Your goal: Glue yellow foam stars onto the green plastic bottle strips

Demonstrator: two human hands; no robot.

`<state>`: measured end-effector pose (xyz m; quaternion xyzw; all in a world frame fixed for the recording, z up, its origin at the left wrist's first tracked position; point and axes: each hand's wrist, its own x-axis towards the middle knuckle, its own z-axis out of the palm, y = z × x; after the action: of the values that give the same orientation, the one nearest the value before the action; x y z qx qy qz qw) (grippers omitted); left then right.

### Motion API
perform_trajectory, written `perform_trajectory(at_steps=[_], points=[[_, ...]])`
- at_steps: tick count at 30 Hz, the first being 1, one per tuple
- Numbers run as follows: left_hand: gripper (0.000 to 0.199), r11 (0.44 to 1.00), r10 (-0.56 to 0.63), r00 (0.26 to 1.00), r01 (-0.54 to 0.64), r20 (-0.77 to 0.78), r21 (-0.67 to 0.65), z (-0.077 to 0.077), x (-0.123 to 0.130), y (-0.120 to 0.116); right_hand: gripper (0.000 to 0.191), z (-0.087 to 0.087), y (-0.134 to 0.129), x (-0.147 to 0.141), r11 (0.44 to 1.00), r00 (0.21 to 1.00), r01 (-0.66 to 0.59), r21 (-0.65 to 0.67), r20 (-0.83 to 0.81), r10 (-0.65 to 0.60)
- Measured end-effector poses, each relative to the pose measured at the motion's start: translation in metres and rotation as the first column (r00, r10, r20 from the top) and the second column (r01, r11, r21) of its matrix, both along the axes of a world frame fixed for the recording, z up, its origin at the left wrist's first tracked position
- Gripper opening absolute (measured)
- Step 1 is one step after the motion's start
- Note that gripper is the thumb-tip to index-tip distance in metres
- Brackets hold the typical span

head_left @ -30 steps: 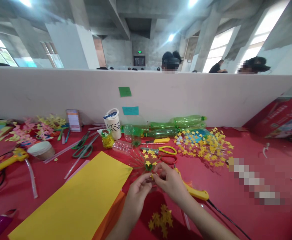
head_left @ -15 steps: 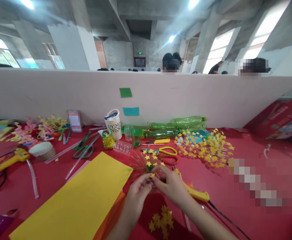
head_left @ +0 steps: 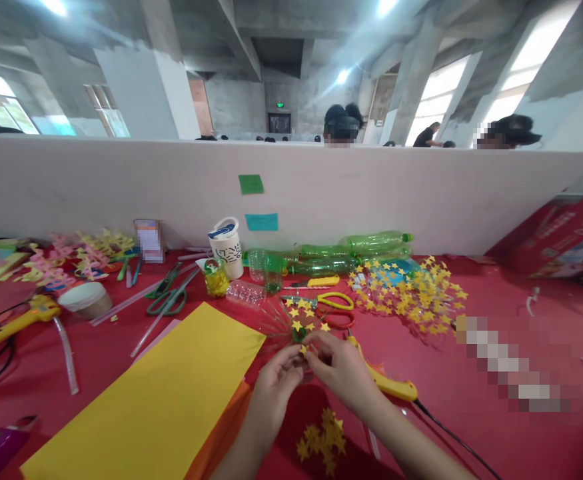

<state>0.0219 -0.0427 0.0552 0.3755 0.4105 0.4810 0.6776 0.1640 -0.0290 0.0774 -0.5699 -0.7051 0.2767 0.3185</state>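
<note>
Above the red tabletop (head_left: pixel 436 367), your left hand (head_left: pixel 277 377) and right hand (head_left: pixel 338 365) meet at a small yellow star (head_left: pixel 304 349). Your right hand pinches it at the fingertips; your left hand's fingers curl in beside it, though whether they grip cannot be told. Just beyond your fingertips is a cluster of star-tipped strips (head_left: pixel 297 325). Nearer you lies a pile of yellow stars (head_left: pixel 322 440), with yellow paper (head_left: pixel 156 393) to your left.
</note>
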Motion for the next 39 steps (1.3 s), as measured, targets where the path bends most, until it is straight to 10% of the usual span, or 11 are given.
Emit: perform_trajectory(at_steps=[39], points=[[0.027, 0.997, -0.037, 0.999, 0.036, 0.02, 0.073, -0.0047, 0.0007, 0.0026, 0.016, -0.001, 0.0004, -0.0002, 1.0, 0.998, -0.011, 0.018, 0.067, 0.01]])
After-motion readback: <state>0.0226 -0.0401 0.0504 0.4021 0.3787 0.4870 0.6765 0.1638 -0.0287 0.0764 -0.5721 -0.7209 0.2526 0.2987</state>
